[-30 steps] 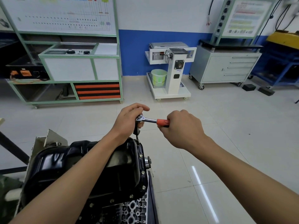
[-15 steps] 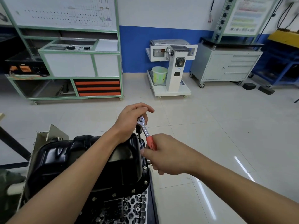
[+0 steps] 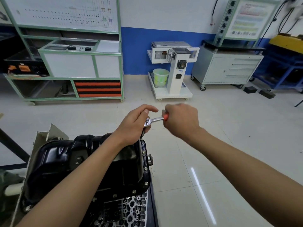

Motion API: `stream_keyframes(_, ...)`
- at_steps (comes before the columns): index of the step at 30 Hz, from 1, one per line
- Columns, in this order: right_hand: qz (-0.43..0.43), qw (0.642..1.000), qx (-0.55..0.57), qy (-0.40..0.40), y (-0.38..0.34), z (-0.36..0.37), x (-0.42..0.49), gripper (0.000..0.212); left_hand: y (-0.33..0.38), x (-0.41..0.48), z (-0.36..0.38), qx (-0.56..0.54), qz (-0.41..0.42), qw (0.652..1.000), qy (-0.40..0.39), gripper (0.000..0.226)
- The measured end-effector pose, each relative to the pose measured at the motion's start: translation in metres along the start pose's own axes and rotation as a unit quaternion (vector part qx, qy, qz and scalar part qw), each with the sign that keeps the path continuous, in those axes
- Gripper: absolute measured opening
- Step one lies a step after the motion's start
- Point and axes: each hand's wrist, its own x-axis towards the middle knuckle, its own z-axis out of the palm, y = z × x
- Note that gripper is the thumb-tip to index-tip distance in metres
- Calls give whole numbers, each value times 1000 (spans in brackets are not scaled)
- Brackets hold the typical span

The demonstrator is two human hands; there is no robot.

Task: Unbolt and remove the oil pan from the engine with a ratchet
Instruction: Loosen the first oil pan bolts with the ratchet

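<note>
open floor [image 3: 205,161] right of oil pan [image 3: 78,163]

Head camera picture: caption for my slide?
Left hand and right hand hold an orange-handled steel ratchet over a black oil pan.

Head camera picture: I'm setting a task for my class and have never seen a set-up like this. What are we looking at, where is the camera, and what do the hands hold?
There is no robot here: the picture comes from a wide-angle camera worn on a person's head, looking forward and down, so the two bare arms are the wearer's own. The left hand holds the head of a ratchet, a wrench for turning bolts, over the far rim of the black oil pan. The right hand grips its orange handle. The pan sits on top of the engine, with small bolts along its edge. Behind, on the tiled floor, stand a green-framed bench, a white stand with a bucket and a grey drawer cabinet.
</note>
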Motion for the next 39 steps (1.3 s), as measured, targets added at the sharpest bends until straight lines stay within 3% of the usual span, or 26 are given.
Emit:
stream_keyframes(3, -65, 998, -12, 8, -10, -1, 30, 26, -1, 2, 1, 16, 2, 999, 32, 35)
stream_keyframes(7, -51, 995, -65, -46, -21, -13, 20, 25, 2, 4, -5, -40, -39, 995, 87, 30)
stream_keyframes(10, -41, 978, -34, -200, -20, -33, -14, 40, 3, 7, -8, -57, -56, 989, 126, 25)
stream_keyframes(12, -34, 939, 56, -338, -25, -46, -30, 49, 6, 9, -7, -50, -60, 989, 123, 23)
stream_keyframes(14, -37, 904, 93, -417, -29, -50, -35, 45, 7, 10, -5, -50, -62, 992, 98, 23)
stream_keyframes(16, -35, 922, 53, -383, -25, -46, -27, 33, 7, 10, -3, -43, -56, 994, 82, 27)
stream_keyframes(19, -10, 972, -22, -234, -14, -30, -6, 12, 5, 11, -3, -12, -39, 996, 77, 33)
stream_keyframes(21, -15, 982, -52, -181, -13, -20, 6, 3, 5, 12, -4, 1, -37, 998, 47, 36)
stream_keyframes(26, -71, 991, -53, -103, -13, -13, 29, 11, 9, 13, -8, -31, -72, 996, -41, 40)
stream_keyframes(31, -84, 996, -19, -32, -23, -25, 35, 27, 17, 18, -33, -125, -68, 990, 21, 44)
stream_keyframes(39, -93, 995, -9, -42, -49, -34, 46, 43, 16, 18, -69, -143, -59, 986, 66, 32)
